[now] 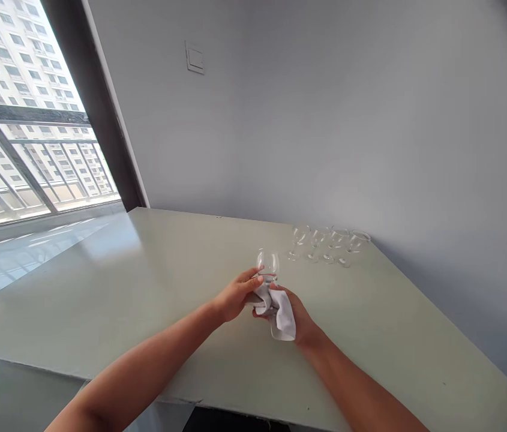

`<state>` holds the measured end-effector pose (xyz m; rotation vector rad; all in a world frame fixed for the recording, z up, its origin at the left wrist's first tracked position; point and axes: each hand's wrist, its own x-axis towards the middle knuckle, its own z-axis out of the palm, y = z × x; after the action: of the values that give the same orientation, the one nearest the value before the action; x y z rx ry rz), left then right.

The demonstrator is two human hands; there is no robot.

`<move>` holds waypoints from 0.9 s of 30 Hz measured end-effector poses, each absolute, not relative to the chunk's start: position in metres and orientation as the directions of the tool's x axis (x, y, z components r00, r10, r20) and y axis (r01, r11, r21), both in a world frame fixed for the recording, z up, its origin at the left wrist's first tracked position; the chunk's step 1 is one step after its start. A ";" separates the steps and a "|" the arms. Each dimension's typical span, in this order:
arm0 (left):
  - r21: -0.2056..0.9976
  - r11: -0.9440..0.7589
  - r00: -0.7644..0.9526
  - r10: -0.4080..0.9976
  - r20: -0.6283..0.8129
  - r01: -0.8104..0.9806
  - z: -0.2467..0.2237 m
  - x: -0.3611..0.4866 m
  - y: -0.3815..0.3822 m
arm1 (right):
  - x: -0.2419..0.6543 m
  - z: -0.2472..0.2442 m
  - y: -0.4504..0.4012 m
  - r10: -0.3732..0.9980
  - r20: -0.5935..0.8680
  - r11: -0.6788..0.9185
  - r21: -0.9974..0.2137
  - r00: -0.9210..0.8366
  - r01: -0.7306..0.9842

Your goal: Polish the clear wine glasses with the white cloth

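In the middle of the frame, a little below centre, I have a clear stemmed glass (267,264) between my two hands, bowl towards the top of the picture. My left hand (237,294) curls its fingers and thumb round the lower part of the bowl, while my right hand (296,309) is closed on a white cloth (284,318) bunched against the glass just below. The cloth and my fingers hide the stem and foot, so I cannot tell how firmly the lower end is gripped, or whether it is lifted clear of the table (145,288). That hidden part worries me most: if my hands twisted against each other, with one set on the bowl and the other on the stem, the thin stem could snap. Squeezing too hard with my left fingers could crack the bowl, yet a loose grip on such smooth glass could let it slip through the fabric and drop onto the hard top. The free end of the cloth hangs towards the bottom of the frame and could catch under the foot. Right of centre, four more stemmed glasses (336,240) stand close together near the wall (392,132); a careless swing of my right hand that way could topple one into its neighbours, and their tall stems would make them tip easily.
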<state>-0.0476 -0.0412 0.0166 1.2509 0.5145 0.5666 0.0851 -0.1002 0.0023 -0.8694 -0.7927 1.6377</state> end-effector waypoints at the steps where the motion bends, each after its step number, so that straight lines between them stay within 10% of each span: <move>1: 0.946 0.281 0.762 0.645 -0.062 -0.161 0.017 -0.048 -0.040 | 0.084 0.003 -0.102 0.964 -0.157 -0.243 -0.844 -0.212 -0.478; 7: 0.943 0.275 0.627 0.773 -0.100 -0.189 0.008 -0.045 -0.036 | 0.083 0.003 -0.100 0.946 -0.180 -0.267 -0.902 -0.269 -0.339; 12: 0.978 0.194 0.422 0.895 -0.145 -0.076 -0.001 -0.046 -0.023 | 0.097 -0.002 -0.095 0.999 0.033 0.032 -0.968 0.000 0.247; 17: 0.933 0.294 0.368 0.907 -0.203 -0.210 0.003 -0.049 -0.016 | 0.091 0.002 -0.106 0.883 0.437 0.421 -0.575 -0.172 0.701; 21: 0.869 0.422 0.432 0.855 -0.287 -0.257 0.009 -0.047 -0.022 | 0.081 0.000 -0.110 0.780 0.461 0.575 -0.263 -0.423 0.775; 27: 0.676 0.599 0.593 0.751 -0.290 -0.428 0.015 -0.044 -0.030 | 0.085 -0.002 -0.104 0.850 0.484 0.523 -0.732 -0.207 0.438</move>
<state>-0.0440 -0.0299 0.0150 0.5935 0.6053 0.7337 0.0846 -0.1038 -0.0020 -1.0682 -1.8323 0.5564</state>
